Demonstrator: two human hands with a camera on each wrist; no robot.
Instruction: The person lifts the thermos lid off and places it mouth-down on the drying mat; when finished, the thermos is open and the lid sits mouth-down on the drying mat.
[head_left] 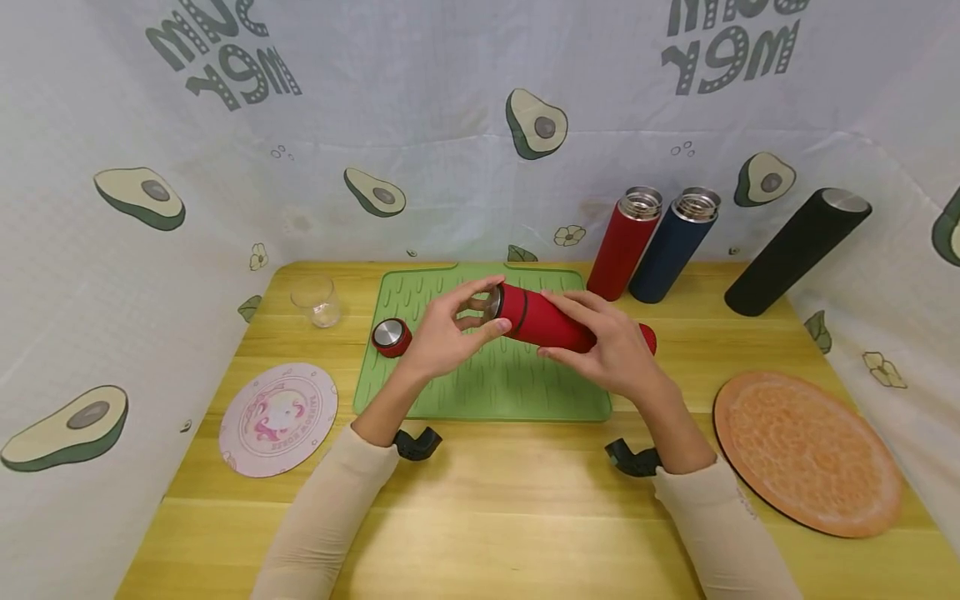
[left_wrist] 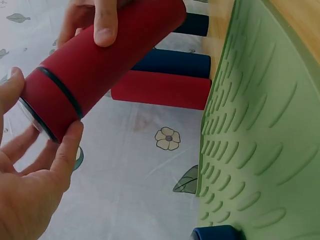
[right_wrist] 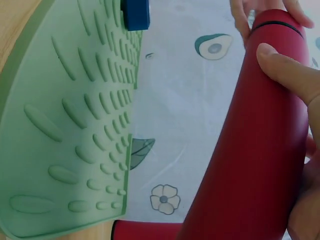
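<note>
Both hands hold a long red thermos (head_left: 543, 319), tilted above the green ridged mat (head_left: 487, 383). My left hand (head_left: 444, 333) has its fingertips and thumb around the end with the silver rim and dark ring. The right hand (head_left: 607, 342) grips the body farther along, its thumb across the side in the right wrist view. Beyond that hand, the thermos's other end shows at the right. A small red cap (head_left: 391, 337) with a silver top sits on the mat's left part. In the left wrist view, a small blue piece (left_wrist: 216, 233) lies at the mat's edge.
Behind the mat on the right stand a red thermos (head_left: 624, 246) and a blue thermos (head_left: 673, 246), both uncapped, and a black capped thermos (head_left: 795, 254). A clear glass (head_left: 317, 302) and pink round mat (head_left: 277, 421) lie left; an orange round mat (head_left: 806, 454) lies right.
</note>
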